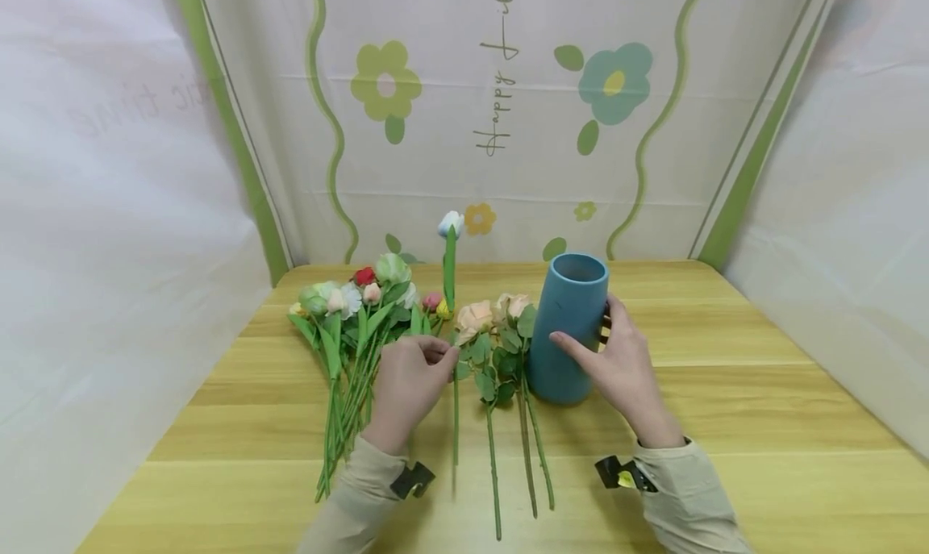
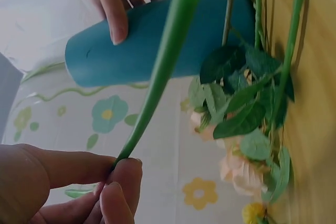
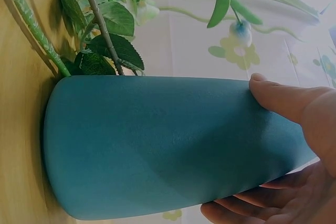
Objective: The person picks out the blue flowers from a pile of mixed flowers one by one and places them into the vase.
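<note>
Between thumb and fingertips my left hand (image 1: 415, 376) pinches the green stem (image 2: 163, 66) of a white and blue tulip (image 1: 451, 225), held upright above the table. Its bloom also shows in the right wrist view, where the tulip (image 3: 240, 32) appears sideways. My right hand (image 1: 620, 364) grips a tall teal vase (image 1: 569, 320) from its right side, thumb on the front. The vase stands on the table, leaning slightly, and its mouth faces up. Peach roses (image 1: 475, 318) with leafy stems lie between the tulip and the vase.
On the left of the wooden table (image 1: 239, 425) lies a bunch of mixed artificial flowers (image 1: 348, 300), stems pointing toward me. A yellow bloom (image 1: 444, 309) lies near the tulip. Printed fabric (image 1: 450, 151) closes off the back, and pale sheets stand at both sides.
</note>
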Tool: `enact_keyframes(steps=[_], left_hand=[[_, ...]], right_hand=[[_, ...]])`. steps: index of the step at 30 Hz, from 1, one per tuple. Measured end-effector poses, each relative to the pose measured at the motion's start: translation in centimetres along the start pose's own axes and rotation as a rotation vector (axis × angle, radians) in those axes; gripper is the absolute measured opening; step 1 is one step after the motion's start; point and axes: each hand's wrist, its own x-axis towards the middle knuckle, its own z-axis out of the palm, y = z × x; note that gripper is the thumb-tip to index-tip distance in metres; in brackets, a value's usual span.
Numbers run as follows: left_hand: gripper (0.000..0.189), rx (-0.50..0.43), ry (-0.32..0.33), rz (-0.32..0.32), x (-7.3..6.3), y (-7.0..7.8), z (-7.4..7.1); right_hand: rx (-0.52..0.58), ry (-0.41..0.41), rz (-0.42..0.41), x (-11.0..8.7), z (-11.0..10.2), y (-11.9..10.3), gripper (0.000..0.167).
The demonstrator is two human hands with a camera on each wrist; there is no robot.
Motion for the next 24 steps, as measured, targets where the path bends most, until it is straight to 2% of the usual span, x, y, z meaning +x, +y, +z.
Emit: enact_keyframes(steps=[2,8,14,19,24], left_hand=[[0.01,-0.017,-0.021,-0.015,-0.2,0.3,0.6],[0.011,-0.043,-0.108,-0.005,-0.5,0.7,1.7],[0.013,-0.032,-0.171,-0.005,-0.4,0.2,2.3],[0.015,-0.043,-0.269,-0.047,-0.4,-0.3,2.9],[0.016,-0.044,-0.335,-0.048,-0.7,-0.6,3.4]], right_hand=[[-0.002,0.002,0.003,-0.1,0.0,0.0,0.099],[0.006,0.006,0.0,0.1,0.0,0.1,0.098],[0.012,0.007,-0.004,0.1,0.0,-0.1,0.098],[0.02,-0.002,0.006,0.1,-0.1,-0.1,0.097],[0.021,-0.01,0.015,0.0,-0.1,-0.1,0.098]])
